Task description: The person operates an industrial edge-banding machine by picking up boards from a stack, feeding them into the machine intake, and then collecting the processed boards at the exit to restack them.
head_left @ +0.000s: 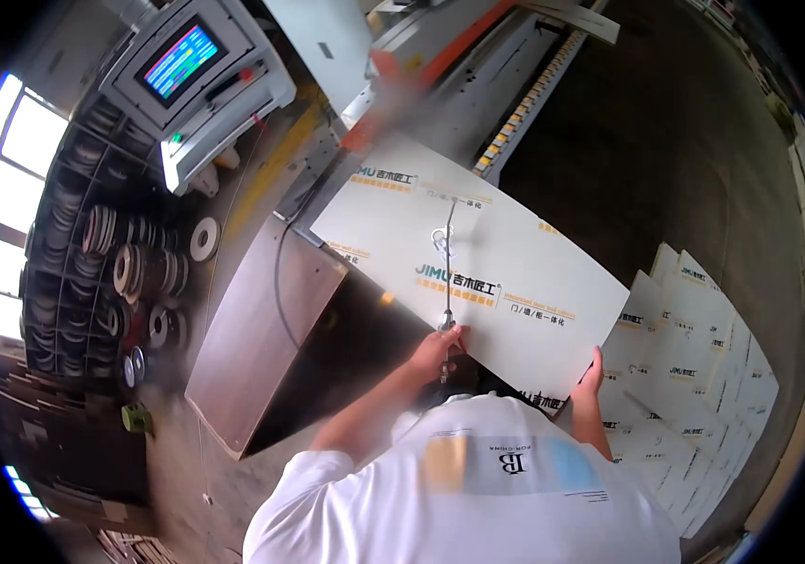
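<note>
A large white printed board lies tilted across the machine's near end and reaches toward my body. My left hand is closed at the board's near-left edge, its fingers partly hidden behind a dangling cord. My right hand grips the board's right edge by the near corner, thumb on top and the other fingers out of sight. The thin dark cord with metal fittings hangs in front of the board and crosses my left hand.
An edge-banding-style machine with a roller rail extends ahead. Its control screen stands at upper left. Rolls of edging strip fill a rack at left. A brown-sided box is beside my left arm; stacked printed boards lie at right.
</note>
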Motion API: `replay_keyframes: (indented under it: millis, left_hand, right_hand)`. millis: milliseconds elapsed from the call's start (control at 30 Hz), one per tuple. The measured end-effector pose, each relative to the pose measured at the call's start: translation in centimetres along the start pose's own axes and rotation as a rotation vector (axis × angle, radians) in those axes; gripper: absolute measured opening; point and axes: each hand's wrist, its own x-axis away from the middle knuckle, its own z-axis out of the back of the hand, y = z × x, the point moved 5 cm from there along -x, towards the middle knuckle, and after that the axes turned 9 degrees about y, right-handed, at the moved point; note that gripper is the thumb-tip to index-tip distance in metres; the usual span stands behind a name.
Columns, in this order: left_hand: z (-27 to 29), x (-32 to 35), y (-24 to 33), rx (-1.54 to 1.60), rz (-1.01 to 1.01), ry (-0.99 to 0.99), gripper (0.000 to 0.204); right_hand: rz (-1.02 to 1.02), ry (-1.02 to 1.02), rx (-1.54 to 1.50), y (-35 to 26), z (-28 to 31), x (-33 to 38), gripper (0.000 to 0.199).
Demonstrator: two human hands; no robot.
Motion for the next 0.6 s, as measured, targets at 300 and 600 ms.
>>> replay_keyframes:
  millis: [300, 600]
  left_hand:
    - [14.5, 3.1, 2.0, -0.570, -0.181, 0.045, 0.045]
    - [28.4, 2.2, 13.1, -0.332, -0.358, 0.695, 0.044]
  right_hand:
    - [0.205, -0.270, 0.695, 5.6, 4.1, 6.6, 0.046]
    - [0.249, -0.043, 0.635, 3.8, -2.2, 3.1, 0.056]
